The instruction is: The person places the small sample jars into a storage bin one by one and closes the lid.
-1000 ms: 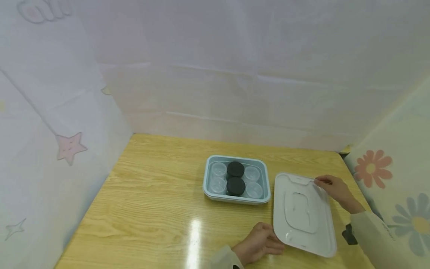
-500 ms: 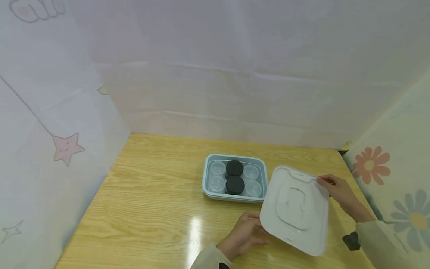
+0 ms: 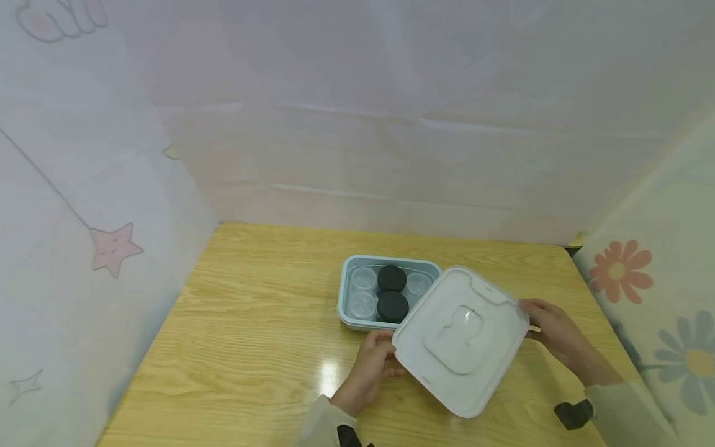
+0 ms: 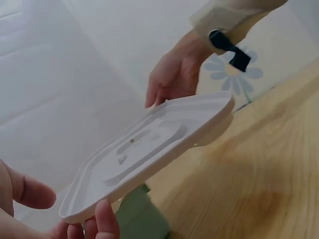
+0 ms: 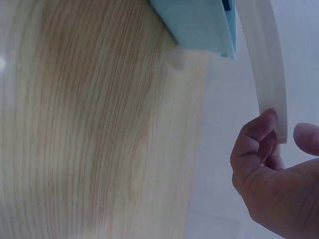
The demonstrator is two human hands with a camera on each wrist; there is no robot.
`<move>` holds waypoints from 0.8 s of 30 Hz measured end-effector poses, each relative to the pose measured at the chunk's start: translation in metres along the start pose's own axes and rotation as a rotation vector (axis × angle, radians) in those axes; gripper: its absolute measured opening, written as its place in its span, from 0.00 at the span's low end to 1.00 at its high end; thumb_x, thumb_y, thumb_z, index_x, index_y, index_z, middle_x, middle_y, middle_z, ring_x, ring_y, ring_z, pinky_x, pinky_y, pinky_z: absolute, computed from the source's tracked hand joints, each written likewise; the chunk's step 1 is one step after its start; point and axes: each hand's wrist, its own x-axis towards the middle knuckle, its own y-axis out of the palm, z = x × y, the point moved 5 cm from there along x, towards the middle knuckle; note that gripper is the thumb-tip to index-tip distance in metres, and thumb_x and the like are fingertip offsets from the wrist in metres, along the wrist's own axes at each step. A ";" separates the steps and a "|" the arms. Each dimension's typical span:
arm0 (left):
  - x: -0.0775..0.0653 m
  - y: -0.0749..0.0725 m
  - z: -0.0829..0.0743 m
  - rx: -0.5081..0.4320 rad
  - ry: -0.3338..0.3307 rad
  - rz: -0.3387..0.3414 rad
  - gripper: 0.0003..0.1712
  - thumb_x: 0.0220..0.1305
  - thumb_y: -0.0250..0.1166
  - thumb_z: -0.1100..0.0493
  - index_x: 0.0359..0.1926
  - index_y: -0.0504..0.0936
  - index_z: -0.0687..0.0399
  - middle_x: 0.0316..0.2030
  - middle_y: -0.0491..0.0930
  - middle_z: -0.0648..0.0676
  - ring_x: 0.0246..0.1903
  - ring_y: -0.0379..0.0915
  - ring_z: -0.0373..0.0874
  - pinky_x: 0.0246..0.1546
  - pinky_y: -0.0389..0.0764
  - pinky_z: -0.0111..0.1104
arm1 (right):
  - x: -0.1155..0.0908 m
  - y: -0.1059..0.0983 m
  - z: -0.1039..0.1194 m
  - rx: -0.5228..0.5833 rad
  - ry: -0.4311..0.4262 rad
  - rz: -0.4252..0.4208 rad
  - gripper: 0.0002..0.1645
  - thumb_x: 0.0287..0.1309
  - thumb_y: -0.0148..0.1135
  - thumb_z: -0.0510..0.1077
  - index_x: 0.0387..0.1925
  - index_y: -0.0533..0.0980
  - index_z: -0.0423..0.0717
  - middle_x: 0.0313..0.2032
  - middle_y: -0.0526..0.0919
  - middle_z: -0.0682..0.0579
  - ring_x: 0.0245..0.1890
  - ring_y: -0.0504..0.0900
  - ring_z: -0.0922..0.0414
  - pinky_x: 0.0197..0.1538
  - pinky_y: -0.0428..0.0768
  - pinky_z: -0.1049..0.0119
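A white rectangular lid [image 3: 463, 338] is held tilted above the table between both hands. My left hand [image 3: 368, 369] holds its left corner; in the left wrist view the fingertips [image 4: 106, 219] lie under the rim and the thumb is on the upper side. My right hand [image 3: 558, 335] holds the opposite corner; the right wrist view shows curled fingers [image 5: 251, 142] at the lid's edge, with the thumb a little apart. Behind the lid stands a light blue container [image 3: 342, 298] with black-capped jars [image 3: 392, 278] and clear round cups [image 3: 364, 279] inside. The lid covers its front right corner.
The wooden table [image 3: 240, 310] stretches left and in front of the container. Printed cloth walls [image 3: 357, 155] close in the back and both sides. A dark strap piece [image 3: 574, 414] hangs at the right sleeve.
Both hands have carried the lid left and up from the table's right side, turning it. Its left corner now overlaps the container's front right. The container stays in place.
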 end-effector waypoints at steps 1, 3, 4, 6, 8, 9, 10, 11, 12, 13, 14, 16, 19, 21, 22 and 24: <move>0.000 -0.004 -0.002 -0.003 0.003 -0.005 0.19 0.60 0.49 0.67 0.53 0.66 0.68 0.41 0.72 0.55 0.31 0.66 0.41 0.33 0.77 0.33 | -0.001 0.003 0.000 0.039 -0.002 0.012 0.19 0.73 0.41 0.53 0.51 0.70 0.44 0.39 0.75 0.66 0.38 0.75 0.67 0.41 0.78 0.69; -0.001 -0.012 -0.006 0.004 0.006 -0.018 0.20 0.61 0.49 0.66 0.54 0.66 0.69 0.41 0.73 0.54 0.31 0.67 0.41 0.33 0.77 0.32 | -0.003 0.009 0.001 0.107 -0.008 0.035 0.14 0.73 0.43 0.51 0.46 0.73 0.52 0.38 0.76 0.66 0.38 0.76 0.67 0.41 0.79 0.69; -0.001 -0.016 -0.008 0.007 0.011 -0.026 0.20 0.61 0.49 0.66 0.54 0.66 0.70 0.40 0.73 0.54 0.31 0.67 0.41 0.32 0.77 0.32 | -0.004 0.013 0.001 0.138 -0.009 0.046 0.12 0.73 0.43 0.50 0.44 0.74 0.54 0.38 0.76 0.66 0.38 0.76 0.66 0.41 0.79 0.69; -0.001 -0.024 -0.012 0.012 0.024 -0.040 0.20 0.61 0.48 0.67 0.54 0.66 0.71 0.39 0.73 0.53 0.31 0.67 0.41 0.32 0.76 0.31 | -0.006 0.021 0.002 0.178 -0.009 0.068 0.12 0.74 0.43 0.49 0.43 0.74 0.55 0.39 0.76 0.66 0.39 0.76 0.66 0.42 0.79 0.69; -0.001 -0.033 -0.016 0.027 0.033 -0.053 0.21 0.61 0.48 0.66 0.54 0.66 0.72 0.37 0.73 0.51 0.30 0.67 0.40 0.31 0.75 0.30 | -0.007 0.029 0.003 0.209 0.003 0.085 0.11 0.74 0.43 0.48 0.44 0.73 0.55 0.40 0.75 0.65 0.40 0.76 0.66 0.44 0.79 0.70; -0.001 -0.037 -0.017 0.031 0.038 -0.059 0.21 0.61 0.48 0.67 0.54 0.66 0.73 0.36 0.72 0.50 0.30 0.67 0.40 0.30 0.75 0.30 | -0.008 0.034 0.003 0.225 0.013 0.088 0.11 0.73 0.43 0.48 0.44 0.73 0.54 0.40 0.75 0.65 0.40 0.76 0.66 0.45 0.79 0.69; -0.002 -0.041 -0.019 0.035 0.037 -0.064 0.21 0.61 0.48 0.67 0.54 0.67 0.73 0.35 0.72 0.50 0.30 0.67 0.39 0.30 0.75 0.30 | -0.009 0.038 0.003 0.234 0.024 0.090 0.11 0.73 0.44 0.48 0.44 0.73 0.52 0.41 0.74 0.64 0.41 0.76 0.66 0.45 0.78 0.69; -0.002 -0.045 -0.021 0.041 0.035 -0.070 0.20 0.61 0.48 0.67 0.54 0.67 0.73 0.34 0.72 0.49 0.29 0.67 0.39 0.30 0.75 0.30 | -0.010 0.043 0.003 0.231 0.033 0.096 0.11 0.73 0.44 0.48 0.45 0.71 0.50 0.41 0.74 0.63 0.42 0.75 0.66 0.46 0.78 0.68; -0.003 -0.049 -0.022 0.044 0.033 -0.074 0.21 0.61 0.48 0.67 0.54 0.67 0.74 0.33 0.71 0.49 0.29 0.67 0.39 0.30 0.75 0.30 | -0.011 0.047 0.003 0.220 0.041 0.104 0.12 0.73 0.44 0.49 0.47 0.70 0.48 0.42 0.73 0.62 0.42 0.75 0.65 0.47 0.78 0.68; -0.004 -0.053 -0.024 0.046 0.033 -0.080 0.20 0.61 0.48 0.67 0.53 0.67 0.74 0.33 0.71 0.49 0.29 0.67 0.39 0.30 0.75 0.30 | -0.011 0.051 0.003 0.206 0.051 0.106 0.14 0.73 0.44 0.49 0.49 0.69 0.45 0.43 0.72 0.61 0.43 0.75 0.65 0.47 0.78 0.68; -0.004 -0.057 -0.025 0.044 0.031 -0.085 0.20 0.61 0.48 0.67 0.53 0.67 0.74 0.32 0.71 0.48 0.29 0.67 0.38 0.30 0.75 0.30 | -0.012 0.055 0.003 0.189 0.057 0.111 0.17 0.73 0.44 0.50 0.51 0.67 0.41 0.44 0.72 0.60 0.43 0.74 0.65 0.48 0.78 0.67; -0.005 -0.064 -0.027 0.042 0.032 -0.098 0.20 0.61 0.48 0.67 0.53 0.67 0.75 0.30 0.71 0.48 0.28 0.67 0.38 0.30 0.75 0.30 | -0.014 0.063 0.003 0.152 0.067 0.118 0.23 0.73 0.44 0.50 0.56 0.62 0.35 0.46 0.71 0.56 0.44 0.74 0.64 0.49 0.78 0.67; -0.006 -0.074 -0.029 0.048 0.041 -0.118 0.21 0.61 0.48 0.68 0.53 0.67 0.76 0.29 0.71 0.48 0.27 0.67 0.37 0.30 0.74 0.28 | -0.016 0.074 0.005 0.117 0.065 0.145 0.30 0.72 0.45 0.50 0.60 0.54 0.29 0.49 0.69 0.51 0.46 0.73 0.62 0.50 0.78 0.67; -0.007 -0.080 -0.031 0.064 0.048 -0.128 0.21 0.61 0.48 0.68 0.54 0.67 0.77 0.29 0.72 0.48 0.27 0.67 0.37 0.29 0.74 0.28 | -0.020 0.080 0.007 0.105 0.053 0.166 0.31 0.72 0.45 0.49 0.61 0.51 0.28 0.49 0.69 0.50 0.46 0.73 0.61 0.50 0.78 0.67; -0.008 -0.084 -0.032 0.072 0.048 -0.133 0.21 0.61 0.48 0.68 0.54 0.67 0.76 0.29 0.72 0.48 0.27 0.67 0.37 0.29 0.74 0.27 | -0.021 0.083 0.008 0.101 0.044 0.180 0.31 0.72 0.45 0.49 0.61 0.51 0.28 0.49 0.69 0.50 0.47 0.73 0.61 0.51 0.78 0.66; -0.009 -0.090 -0.034 0.096 0.048 -0.139 0.21 0.61 0.48 0.68 0.54 0.67 0.76 0.29 0.72 0.48 0.27 0.67 0.37 0.29 0.73 0.28 | -0.024 0.089 0.011 0.102 0.031 0.197 0.30 0.72 0.45 0.49 0.61 0.51 0.30 0.49 0.70 0.51 0.47 0.74 0.61 0.51 0.77 0.66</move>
